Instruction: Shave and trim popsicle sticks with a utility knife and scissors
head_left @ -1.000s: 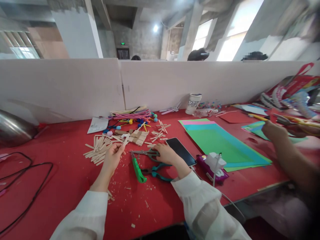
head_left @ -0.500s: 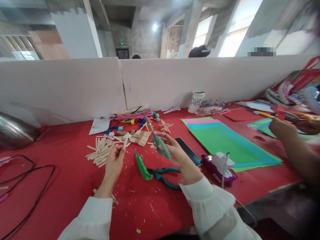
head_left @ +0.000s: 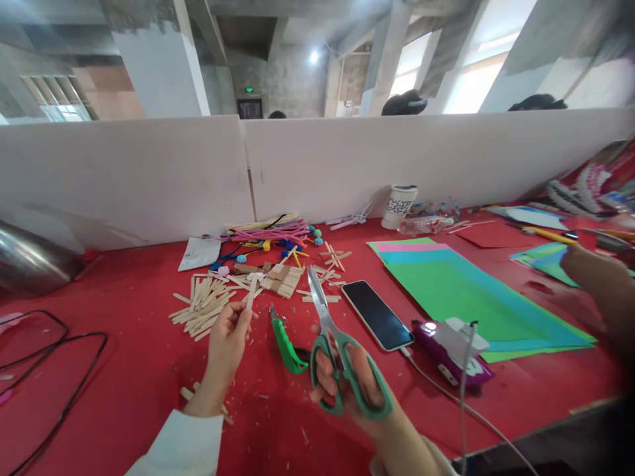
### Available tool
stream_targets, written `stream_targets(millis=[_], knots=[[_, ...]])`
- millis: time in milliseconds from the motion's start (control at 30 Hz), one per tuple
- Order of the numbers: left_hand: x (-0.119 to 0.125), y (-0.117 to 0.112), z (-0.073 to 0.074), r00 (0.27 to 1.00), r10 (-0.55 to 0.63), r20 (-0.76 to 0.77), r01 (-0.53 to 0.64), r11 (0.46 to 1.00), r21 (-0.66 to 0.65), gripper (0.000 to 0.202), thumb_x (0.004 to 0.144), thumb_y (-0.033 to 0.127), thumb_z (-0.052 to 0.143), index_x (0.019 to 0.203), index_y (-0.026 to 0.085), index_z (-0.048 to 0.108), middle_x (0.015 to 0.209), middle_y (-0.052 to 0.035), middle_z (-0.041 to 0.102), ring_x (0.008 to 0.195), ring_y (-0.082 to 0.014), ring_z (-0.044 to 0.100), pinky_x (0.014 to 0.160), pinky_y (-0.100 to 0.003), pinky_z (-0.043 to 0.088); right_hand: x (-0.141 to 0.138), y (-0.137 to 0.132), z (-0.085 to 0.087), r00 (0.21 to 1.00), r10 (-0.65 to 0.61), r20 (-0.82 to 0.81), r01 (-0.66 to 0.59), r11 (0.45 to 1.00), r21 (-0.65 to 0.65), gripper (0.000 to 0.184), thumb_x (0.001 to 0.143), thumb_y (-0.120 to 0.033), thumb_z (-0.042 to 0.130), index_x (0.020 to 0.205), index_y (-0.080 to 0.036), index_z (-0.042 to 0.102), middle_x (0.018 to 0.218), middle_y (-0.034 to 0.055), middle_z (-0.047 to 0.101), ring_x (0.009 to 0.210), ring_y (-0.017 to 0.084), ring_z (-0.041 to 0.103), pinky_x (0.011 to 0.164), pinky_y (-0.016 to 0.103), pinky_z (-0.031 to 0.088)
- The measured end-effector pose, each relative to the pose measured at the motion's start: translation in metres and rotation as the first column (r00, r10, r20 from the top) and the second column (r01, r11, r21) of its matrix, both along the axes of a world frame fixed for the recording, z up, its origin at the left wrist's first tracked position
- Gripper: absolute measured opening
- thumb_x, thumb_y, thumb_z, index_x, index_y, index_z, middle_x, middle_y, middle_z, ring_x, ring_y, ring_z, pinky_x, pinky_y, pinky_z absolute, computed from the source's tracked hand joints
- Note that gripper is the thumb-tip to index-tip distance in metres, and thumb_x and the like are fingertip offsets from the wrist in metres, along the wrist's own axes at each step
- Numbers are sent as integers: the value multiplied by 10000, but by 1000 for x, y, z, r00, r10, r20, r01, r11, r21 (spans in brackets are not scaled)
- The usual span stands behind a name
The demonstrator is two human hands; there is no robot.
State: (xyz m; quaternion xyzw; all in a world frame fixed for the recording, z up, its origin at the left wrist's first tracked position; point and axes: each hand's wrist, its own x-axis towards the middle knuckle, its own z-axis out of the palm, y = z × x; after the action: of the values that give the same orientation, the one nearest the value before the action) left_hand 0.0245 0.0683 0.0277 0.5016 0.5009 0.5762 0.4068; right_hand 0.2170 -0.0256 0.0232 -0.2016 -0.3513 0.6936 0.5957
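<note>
My left hand (head_left: 229, 337) pinches a wooden craft stick (head_left: 251, 292) that points up from the fingertips. In my right hand (head_left: 364, 390) is a pair of scissors (head_left: 325, 330) with green handles, the fingers through both loops and the blades together, pointing away from me. Between the hands a green utility knife (head_left: 286, 344) lies on the red table (head_left: 124, 370). Beyond my left hand is a heap of loose craft sticks (head_left: 203, 304). A small raft of joined sticks (head_left: 282, 280) lies just past the knife. The pliers are hidden behind my right hand.
A phone (head_left: 378, 316) lies right of the scissors, its cable running past a purple box (head_left: 451, 357). Coloured paper sheets (head_left: 461, 284) spread further right, near another person's arm (head_left: 595, 277). A patterned cup (head_left: 399, 206) and pipe cleaners (head_left: 272, 231) stand along the white partition (head_left: 322, 165).
My right hand has come nearer to me and turned, so the scissors now show broadside with fingers in the loops. It now covers the pliers. The left hand keeps its stick.
</note>
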Motion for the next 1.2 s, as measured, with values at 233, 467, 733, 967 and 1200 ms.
stream_targets(millis=[233,467,733,967,1200], knots=[[13,-10,6,995,-102,15,102,994,-43,295,654,439,683,734,188,552,607,1,658,451,-98,518,446,-214,429,-3,-9,-13,990,122,69,-114,987,-114,393,770,-470,735,982,-164,611,597,-42,543,360,43,449,282,133,396],[15,-15,5,991,-137,-3,137,990,-35,282,655,435,678,721,192,551,545,33,602,459,-109,542,473,-221,450,-6,-10,-12,956,229,182,-197,964,-177,461,739,-491,754,986,-139,588,575,-50,558,360,53,496,297,145,445],[17,-19,3,987,-130,-95,133,991,26,256,688,438,634,728,203,541,593,31,606,488,-115,556,504,-229,449,-7,-11,-16,946,252,203,-206,953,-222,508,707,-521,768,998,-136,607,551,-58,558,330,50,484,285,147,439],[13,-19,-2,966,-94,-240,116,990,76,180,738,384,602,731,209,558,653,14,621,596,-146,588,557,-236,432,-10,-11,-15,946,209,248,-154,962,-225,458,705,-507,774,948,-151,619,531,-68,550,325,45,477,280,127,406],[10,-21,4,922,-76,-381,135,982,130,137,759,347,565,702,222,571,638,17,614,597,-154,573,586,-246,416,-8,-14,-14,945,216,247,-149,953,-263,453,726,-513,753,951,-143,616,554,-55,557,334,42,468,280,130,405]])
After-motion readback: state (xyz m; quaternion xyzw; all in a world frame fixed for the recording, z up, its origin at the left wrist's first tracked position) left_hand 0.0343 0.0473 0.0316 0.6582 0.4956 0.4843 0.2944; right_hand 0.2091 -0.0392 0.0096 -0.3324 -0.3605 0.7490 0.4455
